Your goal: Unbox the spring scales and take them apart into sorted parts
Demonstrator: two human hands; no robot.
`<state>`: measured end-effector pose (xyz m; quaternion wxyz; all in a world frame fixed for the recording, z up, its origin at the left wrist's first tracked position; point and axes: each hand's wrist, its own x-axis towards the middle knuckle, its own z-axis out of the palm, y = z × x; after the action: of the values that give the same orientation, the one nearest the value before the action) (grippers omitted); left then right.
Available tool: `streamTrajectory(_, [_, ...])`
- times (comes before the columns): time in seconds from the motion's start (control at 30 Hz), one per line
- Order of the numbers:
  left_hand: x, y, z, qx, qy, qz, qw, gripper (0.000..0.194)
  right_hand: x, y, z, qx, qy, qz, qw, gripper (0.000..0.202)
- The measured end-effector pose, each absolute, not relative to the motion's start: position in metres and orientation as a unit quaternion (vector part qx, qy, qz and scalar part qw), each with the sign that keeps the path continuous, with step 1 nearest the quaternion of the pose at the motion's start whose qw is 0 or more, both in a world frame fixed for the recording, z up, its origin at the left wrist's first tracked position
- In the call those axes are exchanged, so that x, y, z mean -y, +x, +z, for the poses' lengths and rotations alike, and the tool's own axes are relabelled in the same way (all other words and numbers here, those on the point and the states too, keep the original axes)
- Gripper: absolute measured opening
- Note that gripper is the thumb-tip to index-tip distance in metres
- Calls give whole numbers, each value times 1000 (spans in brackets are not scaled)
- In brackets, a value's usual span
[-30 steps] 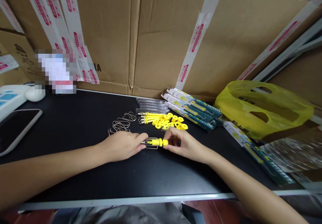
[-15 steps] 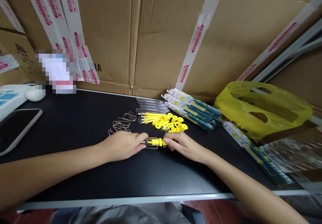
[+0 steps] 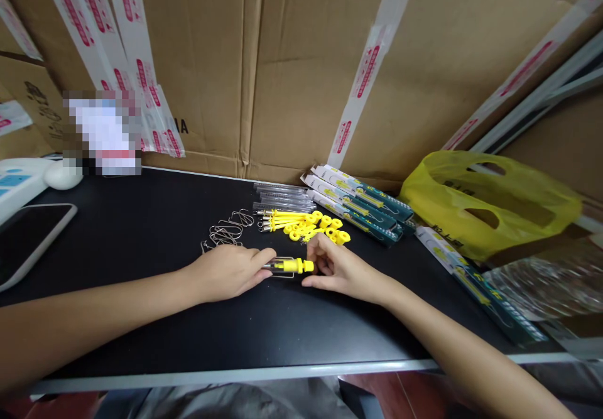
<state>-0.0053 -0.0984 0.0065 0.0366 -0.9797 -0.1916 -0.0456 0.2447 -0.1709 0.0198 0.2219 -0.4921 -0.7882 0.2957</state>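
My left hand [image 3: 235, 272] is closed around a spring scale [image 3: 288, 267], a clear tube with yellow fittings at its right end and a wire loop beside it. My right hand [image 3: 342, 265] is open at that yellow end, thumb and fingers apart around the end knob; whether a fingertip touches it I cannot tell. Beyond the hands lie bent wire hooks [image 3: 226, 233], yellow rods with springs [image 3: 282, 220] and a heap of small yellow plastic parts [image 3: 325, 221]. Clear tubes [image 3: 285, 197] are lined up behind the rods. The left palm hides the scale's left part.
Several printed scale boxes [image 3: 358, 202] lie at the back, and another box [image 3: 480, 287] is at the right. Beside it are a yellow plastic bag [image 3: 509, 218] and clear plastic packaging [image 3: 546, 281]. A phone [image 3: 32, 240] and a white power strip [image 3: 19, 183] occupy the left.
My right fingers have spread and let go of the yellow end knob, which now shows. The left hand keeps its hold in the same place.
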Motion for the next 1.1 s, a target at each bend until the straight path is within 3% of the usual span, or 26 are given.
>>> streamTrajectory(0.1, [98, -5, 6, 190, -980, -54, 35, 22, 169, 244, 22, 813, -476, 277, 191, 20])
streamTrajectory(0.23, [99, -6, 8, 187, -980, -48, 38, 22, 169, 243, 26, 827, -470, 269, 152, 35])
streamTrajectory(0.6, [100, -5, 10, 188, -981, -34, 37, 21, 173, 244, 23, 812, -480, 260, 206, 11])
streamTrajectory(0.8, [99, -5, 8, 186, -981, -51, 37, 23, 173, 243, 20, 797, -469, 310, 222, 36])
streamTrajectory(0.9, [99, -5, 8, 187, -980, -48, 38, 22, 171, 242, 24, 806, -475, 287, 204, 21])
streamTrajectory(1.0, [100, -5, 9, 188, -981, -42, 35, 22, 170, 242, 27, 805, -481, 293, 185, 35])
streamTrajectory(1.1, [100, -5, 9, 186, -981, -47, 30, 21, 170, 242, 28, 789, -477, 330, 202, 27])
